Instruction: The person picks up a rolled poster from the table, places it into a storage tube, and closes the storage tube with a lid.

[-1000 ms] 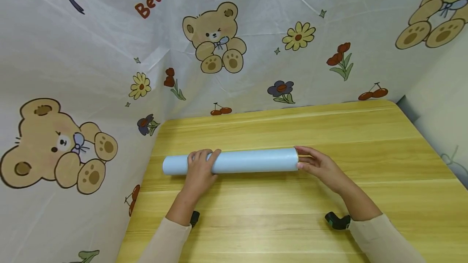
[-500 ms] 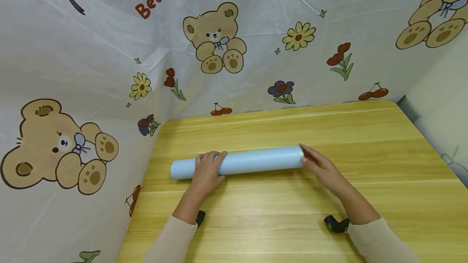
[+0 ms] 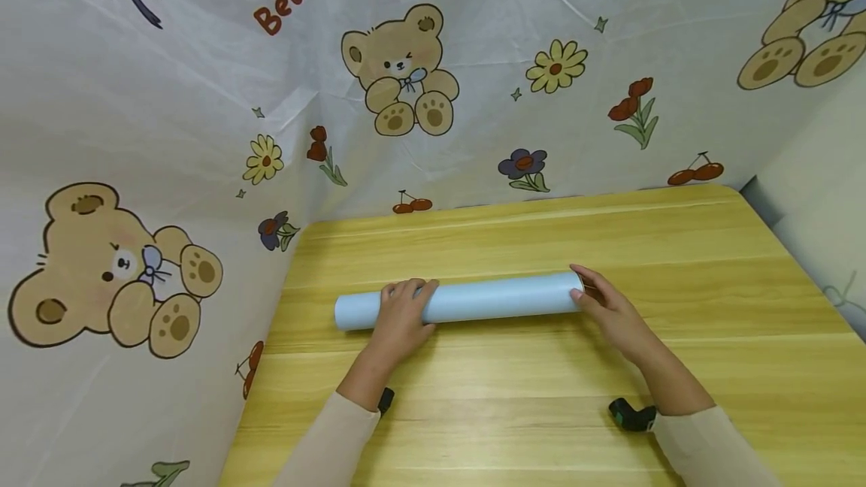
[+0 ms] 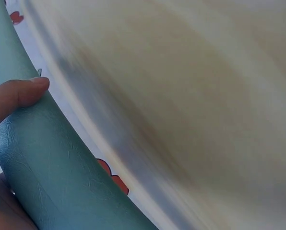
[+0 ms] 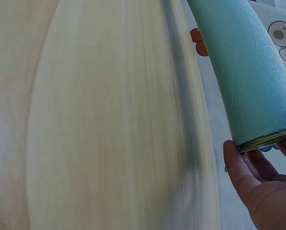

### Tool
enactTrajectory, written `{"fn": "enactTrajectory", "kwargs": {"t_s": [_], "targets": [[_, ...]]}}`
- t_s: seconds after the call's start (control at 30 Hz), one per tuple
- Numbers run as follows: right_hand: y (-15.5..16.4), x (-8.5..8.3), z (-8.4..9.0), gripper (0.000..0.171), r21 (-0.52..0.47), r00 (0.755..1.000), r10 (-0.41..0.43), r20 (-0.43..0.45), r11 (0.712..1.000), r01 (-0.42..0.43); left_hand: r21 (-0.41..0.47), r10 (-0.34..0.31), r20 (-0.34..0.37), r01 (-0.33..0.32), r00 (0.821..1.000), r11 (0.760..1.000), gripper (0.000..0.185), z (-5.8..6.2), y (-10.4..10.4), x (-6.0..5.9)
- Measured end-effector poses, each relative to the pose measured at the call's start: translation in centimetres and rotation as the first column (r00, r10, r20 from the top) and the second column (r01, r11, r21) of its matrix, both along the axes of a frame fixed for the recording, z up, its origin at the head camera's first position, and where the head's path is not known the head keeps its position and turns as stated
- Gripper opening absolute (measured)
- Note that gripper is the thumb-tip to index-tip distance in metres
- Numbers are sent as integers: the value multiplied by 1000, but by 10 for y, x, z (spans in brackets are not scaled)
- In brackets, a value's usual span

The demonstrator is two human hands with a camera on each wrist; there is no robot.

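Note:
A rolled-up light-blue sheet (image 3: pixel 507 299) is held crosswise above the wooden table. In the right wrist view, its finely creased surface shows, with thin yellowish layers at the roll's end. My left hand (image 3: pixel 402 314) grips the roll left of its middle, fingers over the top. In the left wrist view, the left thumb (image 4: pixel 25 93) lies across the roll. At the roll's right end, my right hand (image 3: pixel 619 318) holds the rim between thumb and fingers. Part of the right fingers is hidden behind that end.
The wooden table (image 3: pixel 541 397) extends around both hands. A white cloth printed with bears and flowers (image 3: pixel 473 36) hangs behind and left of it. Black wrist cameras (image 3: pixel 632 415) jut out near the sleeves. A pale wall stands at right.
The rolled sheet and both hands have shifted to the right. The right thumb and fingers have come farther onto the roll's end.

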State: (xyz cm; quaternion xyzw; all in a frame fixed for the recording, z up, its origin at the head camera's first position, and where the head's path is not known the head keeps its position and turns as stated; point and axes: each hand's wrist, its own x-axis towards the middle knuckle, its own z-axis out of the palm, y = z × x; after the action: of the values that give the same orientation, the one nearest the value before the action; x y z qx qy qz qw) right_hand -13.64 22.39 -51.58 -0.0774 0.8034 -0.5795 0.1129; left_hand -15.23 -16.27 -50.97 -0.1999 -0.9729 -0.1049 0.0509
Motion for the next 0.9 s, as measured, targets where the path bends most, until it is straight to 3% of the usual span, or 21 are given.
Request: {"fn": "enactTrajectory", "kwargs": {"t_s": [0.43, 0.67, 0.9], "targets": [[19, -9, 0, 58, -50, 1000, -16, 21, 999, 17, -22, 19, 36, -18, 999, 1000, 77, -2, 3, -6], [35, -10, 0, 60, -44, 998, -23, 52, 999, 26, -52, 97, 81, -93, 992, 994, 75, 2, -13, -7], [42, -10, -1, 63, -28, 997, -25, 68, 999, 27, -8, 163, 117, -163, 980, 987, 77, 4, -35, -6]]}}
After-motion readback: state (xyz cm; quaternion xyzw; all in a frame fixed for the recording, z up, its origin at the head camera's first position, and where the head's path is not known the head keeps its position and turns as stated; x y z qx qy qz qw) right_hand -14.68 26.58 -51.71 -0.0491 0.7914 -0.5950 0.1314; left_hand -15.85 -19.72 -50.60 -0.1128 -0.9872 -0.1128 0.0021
